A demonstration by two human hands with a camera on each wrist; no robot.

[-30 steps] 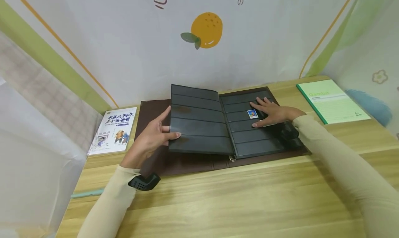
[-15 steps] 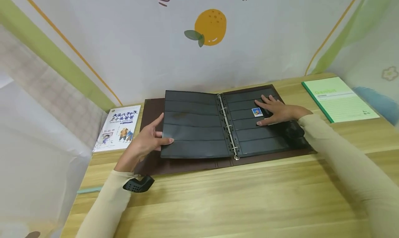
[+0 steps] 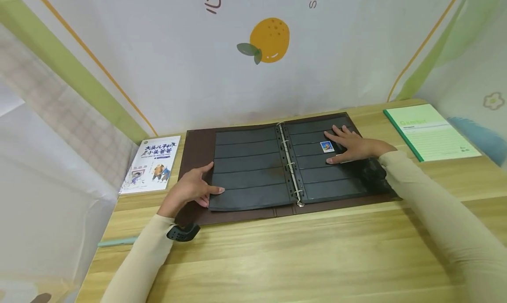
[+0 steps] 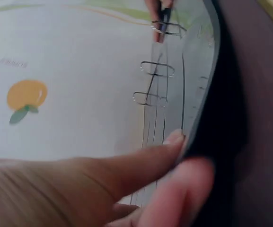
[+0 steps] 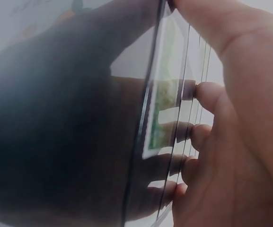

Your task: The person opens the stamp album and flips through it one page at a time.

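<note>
A stamp album [image 3: 194,146] with a dark brown cover lies spread on the table. Its black left page [image 3: 249,165] has pocket strips. My left hand [image 3: 192,188] pinches this page's outer edge, thumb on top and fingers beneath; the left wrist view shows the edge curving up a little. On the right page [image 3: 330,190] my right hand [image 3: 352,145] rests with fingers spread. Beside its fingertips a small blue stamp [image 3: 327,146] sits in a strip. In the right wrist view a greenish stamp [image 5: 162,106] shows near the palm, behind clear film.
Metal rings [image 3: 291,164] run down the album's spine. A white picture booklet [image 3: 152,164] lies to the left, a green notebook [image 3: 431,131] to the right. A pale green stick-like object [image 3: 116,242] is partly behind the left forearm. A printed cloth wall [image 3: 178,74] rises behind the table.
The left page has come down to the left from a raised position, with my left hand at its edge, uncovering the rings. My right hand stays on the right page.
</note>
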